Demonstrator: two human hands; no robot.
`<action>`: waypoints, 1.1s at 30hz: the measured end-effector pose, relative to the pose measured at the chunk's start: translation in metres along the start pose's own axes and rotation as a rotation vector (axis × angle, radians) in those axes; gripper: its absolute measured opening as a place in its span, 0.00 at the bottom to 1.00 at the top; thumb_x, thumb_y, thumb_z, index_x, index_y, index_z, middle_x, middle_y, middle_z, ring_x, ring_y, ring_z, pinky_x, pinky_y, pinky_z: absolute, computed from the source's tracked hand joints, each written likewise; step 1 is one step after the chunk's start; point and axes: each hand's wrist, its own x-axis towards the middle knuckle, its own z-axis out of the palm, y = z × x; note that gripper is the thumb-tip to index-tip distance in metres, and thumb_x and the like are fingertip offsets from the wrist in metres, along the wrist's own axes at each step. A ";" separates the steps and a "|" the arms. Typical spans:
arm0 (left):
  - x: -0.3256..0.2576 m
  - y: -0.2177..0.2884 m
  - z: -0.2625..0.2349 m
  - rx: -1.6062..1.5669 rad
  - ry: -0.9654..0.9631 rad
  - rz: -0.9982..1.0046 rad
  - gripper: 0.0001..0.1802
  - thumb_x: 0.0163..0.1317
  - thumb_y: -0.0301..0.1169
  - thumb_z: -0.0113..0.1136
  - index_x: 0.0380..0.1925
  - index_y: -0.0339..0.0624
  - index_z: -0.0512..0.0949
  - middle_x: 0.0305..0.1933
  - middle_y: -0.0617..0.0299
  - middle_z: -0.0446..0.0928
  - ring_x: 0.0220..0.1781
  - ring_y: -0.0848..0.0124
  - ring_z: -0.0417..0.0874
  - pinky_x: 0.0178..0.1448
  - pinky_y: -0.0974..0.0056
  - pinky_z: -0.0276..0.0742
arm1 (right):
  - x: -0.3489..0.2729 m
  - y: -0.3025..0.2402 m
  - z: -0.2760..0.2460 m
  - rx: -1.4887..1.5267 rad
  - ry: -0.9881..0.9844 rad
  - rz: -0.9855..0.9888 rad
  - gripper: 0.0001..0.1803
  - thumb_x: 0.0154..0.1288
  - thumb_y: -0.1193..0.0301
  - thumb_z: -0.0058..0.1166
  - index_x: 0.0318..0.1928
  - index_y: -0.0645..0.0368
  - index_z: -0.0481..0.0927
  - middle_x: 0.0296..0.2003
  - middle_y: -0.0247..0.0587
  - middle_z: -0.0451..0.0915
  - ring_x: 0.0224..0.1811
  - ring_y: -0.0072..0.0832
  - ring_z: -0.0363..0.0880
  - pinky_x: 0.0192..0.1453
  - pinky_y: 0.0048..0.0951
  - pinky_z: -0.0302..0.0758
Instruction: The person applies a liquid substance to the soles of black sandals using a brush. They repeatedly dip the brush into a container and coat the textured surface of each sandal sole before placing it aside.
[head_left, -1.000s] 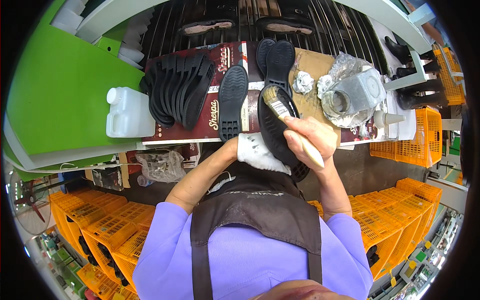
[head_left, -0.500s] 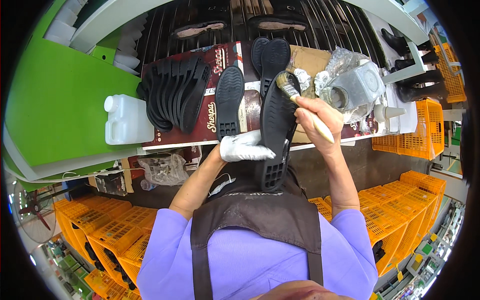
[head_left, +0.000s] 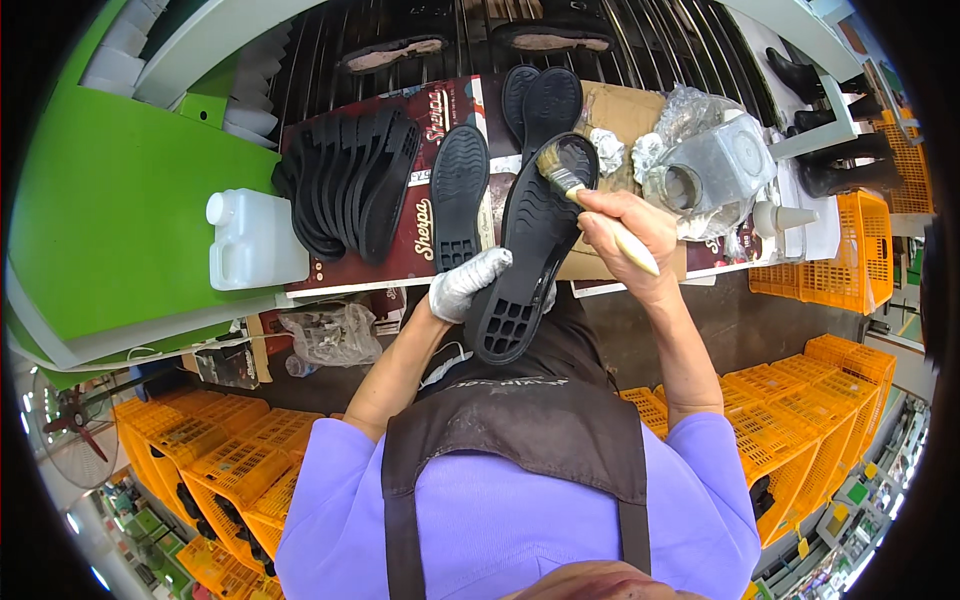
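My left hand (head_left: 468,286), in a white glove, is closed round the near half of a black shoe sole (head_left: 535,235); the fingers beneath it are mostly hidden. This sole lies tilted, with its square-celled end toward me. Bare, my right hand (head_left: 632,240) grips a paintbrush (head_left: 628,248) by its pale handle. The bristles rest on the sole's far end, which looks wet. Just left lies another black sole (head_left: 460,190), flat on the table. Two more soles, one being a front sole (head_left: 552,105), overlap beyond the held one.
Several soles (head_left: 350,185) stand in a row at the left beside a white jug (head_left: 255,240). On the right are a clear plastic container (head_left: 722,165), a nozzle bottle (head_left: 782,219) and crumpled tissue (head_left: 607,152). Metal rollers (head_left: 470,40) carry footwear at the back. Orange crates (head_left: 790,420) flank me.
My left hand has turned and now wraps the sole's near half. The sole has swung leftward at its near end, showing more of its face. The brush has shifted slightly left.
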 end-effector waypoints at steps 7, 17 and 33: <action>0.002 -0.002 0.003 -0.320 0.011 0.062 0.34 0.68 0.54 0.38 0.60 0.35 0.63 0.52 0.49 0.74 0.47 0.58 0.78 0.54 0.56 0.74 | -0.001 -0.007 0.003 0.040 -0.104 0.007 0.11 0.51 0.78 0.63 0.37 0.64 0.81 0.29 0.43 0.82 0.25 0.29 0.81 0.28 0.24 0.76; 0.009 -0.003 -0.012 -0.582 -0.083 0.066 0.37 0.66 0.61 0.32 0.64 0.44 0.60 0.62 0.53 0.66 0.58 0.58 0.73 0.62 0.51 0.70 | -0.003 -0.018 0.007 0.091 -0.198 -0.090 0.12 0.49 0.78 0.63 0.38 0.64 0.81 0.26 0.42 0.81 0.23 0.29 0.80 0.26 0.25 0.74; 0.025 0.011 -0.002 -0.475 0.144 0.221 0.34 0.68 0.58 0.34 0.56 0.39 0.68 0.48 0.52 0.77 0.41 0.63 0.81 0.45 0.61 0.80 | -0.014 -0.038 0.013 0.104 -0.264 -0.117 0.14 0.48 0.77 0.65 0.39 0.64 0.80 0.28 0.41 0.82 0.24 0.30 0.80 0.26 0.26 0.75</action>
